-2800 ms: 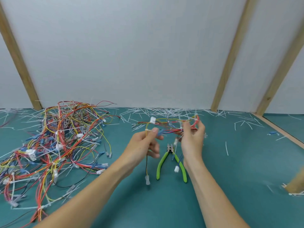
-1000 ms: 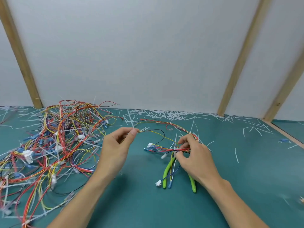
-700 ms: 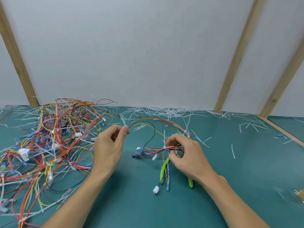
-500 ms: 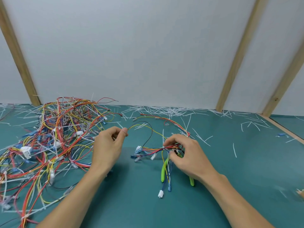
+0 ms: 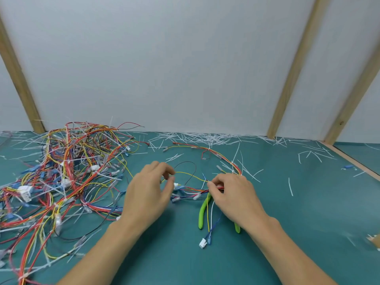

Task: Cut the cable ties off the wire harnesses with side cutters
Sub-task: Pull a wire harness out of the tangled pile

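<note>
- Teal surface (image 5: 287, 212) fills the view, and both bare hands are low over its middle, working one wire harness (image 5: 193, 189).
- Right hand (image 5: 236, 196) has its thumb and fingertips pinched on the red, orange and blue bundle of that harness, knuckles up.
- Left hand (image 5: 148, 194) sits just left of it, fingers loosely curled, thumb and forefinger nearly meeting at a thin yellow wire by a small white connector (image 5: 176, 185); whether it truly grips the wire, I cannot tell.
- Side cutters (image 5: 202, 212) with bright green handles lie flat on the surface right under the right hand, one handle in plain sight, the other mostly hidden by the wrist.
- Loose ends of the harness trail toward the camera between the handles, finishing in a white plug (image 5: 202, 243).
- Over on the left, a big tangled pile of harnesses (image 5: 61, 171) in red, yellow, orange and blue, white cable ties sticking out of it.
- Cut white tie scraps (image 5: 205, 138) are strewn along the far edge by the white wall (image 5: 164, 58), with more scattered off to the right.
</note>
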### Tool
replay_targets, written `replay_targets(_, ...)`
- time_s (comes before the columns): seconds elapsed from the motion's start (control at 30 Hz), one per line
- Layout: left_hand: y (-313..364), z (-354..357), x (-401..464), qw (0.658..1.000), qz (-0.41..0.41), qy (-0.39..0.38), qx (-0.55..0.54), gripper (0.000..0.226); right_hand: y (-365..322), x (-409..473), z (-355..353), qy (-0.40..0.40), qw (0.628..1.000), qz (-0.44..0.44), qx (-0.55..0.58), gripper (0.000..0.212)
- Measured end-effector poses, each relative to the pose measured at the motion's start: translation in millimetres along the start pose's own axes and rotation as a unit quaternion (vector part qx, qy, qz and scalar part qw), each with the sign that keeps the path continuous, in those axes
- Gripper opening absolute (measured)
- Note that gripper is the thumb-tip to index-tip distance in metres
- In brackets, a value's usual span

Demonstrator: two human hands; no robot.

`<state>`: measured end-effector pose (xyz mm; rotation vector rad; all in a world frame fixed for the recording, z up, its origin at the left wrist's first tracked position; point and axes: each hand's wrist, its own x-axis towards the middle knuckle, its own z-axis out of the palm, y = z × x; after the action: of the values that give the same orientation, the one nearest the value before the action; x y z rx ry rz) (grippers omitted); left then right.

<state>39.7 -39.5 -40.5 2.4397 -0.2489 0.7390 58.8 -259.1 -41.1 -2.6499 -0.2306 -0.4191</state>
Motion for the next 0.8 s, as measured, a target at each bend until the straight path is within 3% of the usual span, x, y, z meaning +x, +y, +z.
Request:
replay_targets(0.1, 17.3, 4.8, -7.6, 0.993, 0.092, -0.053, -0.041, 0.008, 1.2, -0.2, 3.1, 0.009, 1.0, 0.016, -0.001, 0.029)
replay_targets(0.2, 21.0, 13.7, -11.5, 0.987, 0.117, -0.104, -0.023, 0.018, 2.6, -0.5, 6.1, 0.016, 0.999, 0.008, 0.036, 0.021)
replay_targets(0.33, 10.1, 20.2, -9.1, 0.988, 0.078, -0.135, -0.004, 0.033, -0.4, -4.7, 9.7, -0.003, 0.993, -0.043, 0.105, 0.005)
replay_targets(0.47, 3.3, 25.1, -6.4, 0.988, 0.011, -0.135, -0.068, 0.046, -3.7, -6.3, 10.2, -0.015, 0.987, -0.085, 0.134, 0.014)
replay_targets(0.8, -2.6, 33.6, -7.9, 0.98, -0.017, -0.143, -0.136, 0.052, -7.7, -7.4, 0.3, -0.032, 0.98, -0.125, 0.15, 0.026)
